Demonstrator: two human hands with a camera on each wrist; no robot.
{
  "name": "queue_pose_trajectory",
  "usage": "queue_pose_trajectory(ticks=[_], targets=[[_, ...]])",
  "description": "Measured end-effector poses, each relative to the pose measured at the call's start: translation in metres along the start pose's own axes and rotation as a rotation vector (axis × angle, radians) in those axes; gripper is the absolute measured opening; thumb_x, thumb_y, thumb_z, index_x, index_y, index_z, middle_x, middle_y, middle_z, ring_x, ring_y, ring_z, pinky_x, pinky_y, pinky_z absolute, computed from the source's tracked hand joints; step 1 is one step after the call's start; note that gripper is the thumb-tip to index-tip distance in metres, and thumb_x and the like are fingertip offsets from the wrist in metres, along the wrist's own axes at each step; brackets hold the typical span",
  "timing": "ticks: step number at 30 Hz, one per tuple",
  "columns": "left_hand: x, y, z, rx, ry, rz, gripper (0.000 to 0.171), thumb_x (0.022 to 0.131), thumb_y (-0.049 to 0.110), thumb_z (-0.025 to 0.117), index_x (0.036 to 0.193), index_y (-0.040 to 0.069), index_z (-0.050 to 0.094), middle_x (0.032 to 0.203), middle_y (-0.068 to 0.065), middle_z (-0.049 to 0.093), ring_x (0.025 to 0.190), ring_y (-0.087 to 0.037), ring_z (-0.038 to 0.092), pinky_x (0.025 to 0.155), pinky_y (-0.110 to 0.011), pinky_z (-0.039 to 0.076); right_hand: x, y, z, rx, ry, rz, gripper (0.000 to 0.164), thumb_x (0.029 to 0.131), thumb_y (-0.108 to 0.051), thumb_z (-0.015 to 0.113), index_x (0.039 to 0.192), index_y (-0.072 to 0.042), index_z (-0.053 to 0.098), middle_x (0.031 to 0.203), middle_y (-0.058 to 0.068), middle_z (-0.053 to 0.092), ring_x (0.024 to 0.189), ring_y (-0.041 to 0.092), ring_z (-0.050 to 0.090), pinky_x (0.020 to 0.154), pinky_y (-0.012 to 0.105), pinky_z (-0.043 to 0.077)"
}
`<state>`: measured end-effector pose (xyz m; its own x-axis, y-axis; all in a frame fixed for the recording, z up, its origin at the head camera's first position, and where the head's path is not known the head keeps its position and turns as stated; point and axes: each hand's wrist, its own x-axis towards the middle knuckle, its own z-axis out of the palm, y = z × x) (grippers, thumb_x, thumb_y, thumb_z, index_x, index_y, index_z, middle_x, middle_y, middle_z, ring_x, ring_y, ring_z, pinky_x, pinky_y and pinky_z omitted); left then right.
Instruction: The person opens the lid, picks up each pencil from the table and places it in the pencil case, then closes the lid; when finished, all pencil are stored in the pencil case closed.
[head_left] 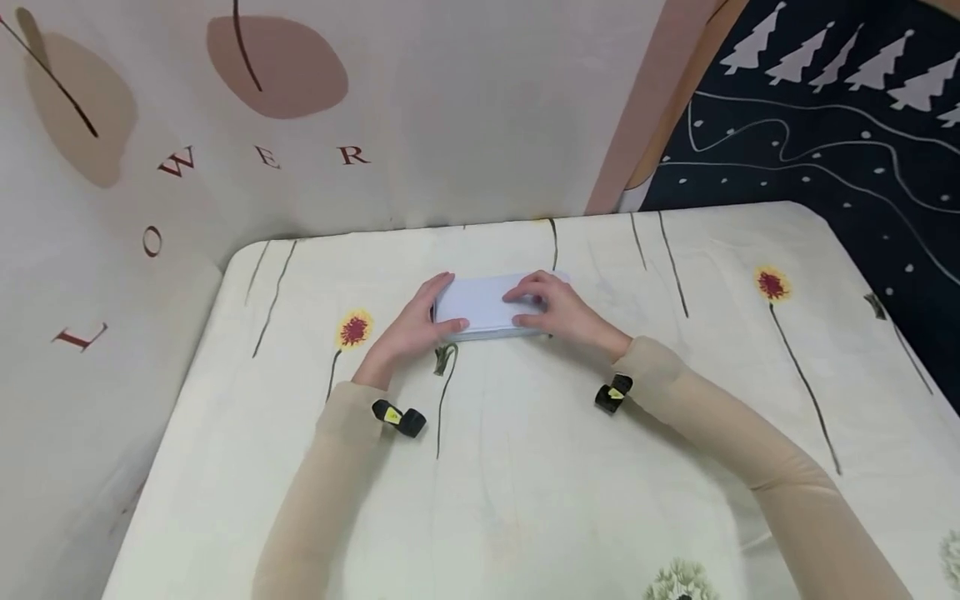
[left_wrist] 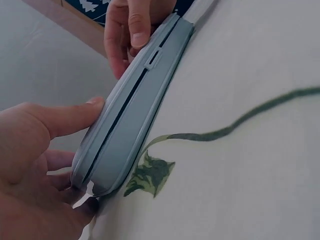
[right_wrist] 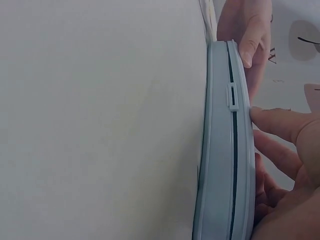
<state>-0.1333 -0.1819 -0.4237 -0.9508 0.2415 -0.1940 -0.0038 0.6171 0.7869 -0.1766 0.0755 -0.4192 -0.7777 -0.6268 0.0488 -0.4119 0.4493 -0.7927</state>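
A flat, pale-blue hinged case (head_left: 480,302) with rounded corners lies on the flower-printed cloth. Its long side faces the person, and a small latch (right_wrist: 232,97) sits across the seam there. My left hand (head_left: 417,321) grips the left end, thumb on the near top edge and fingers round the end and far corner. Over the right part of the lid rests my right hand (head_left: 561,310), fingers bent, thumb at the near edge close to the latch. Along the seam the case (left_wrist: 125,107) shows a narrow dark gap. Its contents are hidden.
The pale cloth (head_left: 525,467) carries printed stems and flowers. A printed curtain (head_left: 487,108) hangs behind the surface, and dark fabric with white trees (head_left: 817,133) is at the right. Black wrist devices (head_left: 617,393) are worn on both sleeves.
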Motion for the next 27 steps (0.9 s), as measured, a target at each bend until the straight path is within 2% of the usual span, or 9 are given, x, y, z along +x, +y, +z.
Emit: queue_pose_trajectory(ticks=[4,10,18,23,25,27], targets=[[0.003,0.0,-0.001,-0.023,0.0,-0.032,0.083,0.09,0.024,0.069,0.154,0.008,0.018,0.159,-0.014,0.013,0.144,-0.03,0.013,0.114,-0.045,0.014,0.001,0.0,0.0,0.009,0.008,0.006,0.03,0.083,-0.006,0.075,0.112,-0.003,0.07,0.116,0.017,0.056,0.109,0.03,0.049,0.089,0.04,0.04],[0.007,0.0,0.001,-0.015,-0.002,-0.058,0.084,0.089,0.023,0.07,0.154,0.007,0.02,0.158,-0.015,0.016,0.144,-0.031,0.016,0.114,-0.045,0.016,0.001,0.003,0.004,-0.041,0.014,-0.003,0.031,0.083,-0.008,0.076,0.113,-0.004,0.07,0.109,0.013,0.06,0.101,0.028,0.049,0.083,0.037,0.037],[0.006,-0.002,0.007,-0.045,0.013,-0.029,0.083,0.09,0.022,0.069,0.154,0.007,0.018,0.159,-0.014,0.013,0.145,-0.03,0.012,0.114,-0.046,0.014,-0.003,0.005,0.004,-0.085,0.027,0.001,0.031,0.083,-0.011,0.076,0.113,-0.006,0.071,0.104,0.009,0.06,0.098,0.026,0.049,0.084,0.039,0.031],[-0.002,-0.003,0.011,0.047,0.04,0.023,0.081,0.093,0.024,0.066,0.153,0.002,0.017,0.158,-0.018,0.011,0.145,-0.032,0.01,0.115,-0.045,0.014,-0.012,0.006,-0.003,-0.029,0.02,0.013,0.027,0.085,-0.007,0.072,0.111,-0.004,0.071,0.107,0.01,0.063,0.102,0.026,0.052,0.09,0.039,0.037],[-0.008,-0.003,0.011,0.106,0.04,0.033,0.081,0.094,0.026,0.065,0.153,-0.001,0.017,0.158,-0.021,0.011,0.144,-0.034,0.011,0.114,-0.045,0.015,-0.02,0.009,-0.008,-0.014,0.037,0.042,0.023,0.087,-0.005,0.069,0.11,-0.002,0.071,0.106,0.01,0.064,0.101,0.025,0.053,0.089,0.039,0.04],[-0.014,-0.004,0.008,0.16,0.035,0.031,0.08,0.094,0.027,0.063,0.152,-0.002,0.016,0.157,-0.024,0.011,0.143,-0.036,0.013,0.114,-0.047,0.016,-0.029,0.014,-0.015,-0.049,0.076,0.064,0.021,0.088,-0.005,0.066,0.109,-0.001,0.07,0.102,0.01,0.066,0.098,0.026,0.054,0.087,0.04,0.041]])
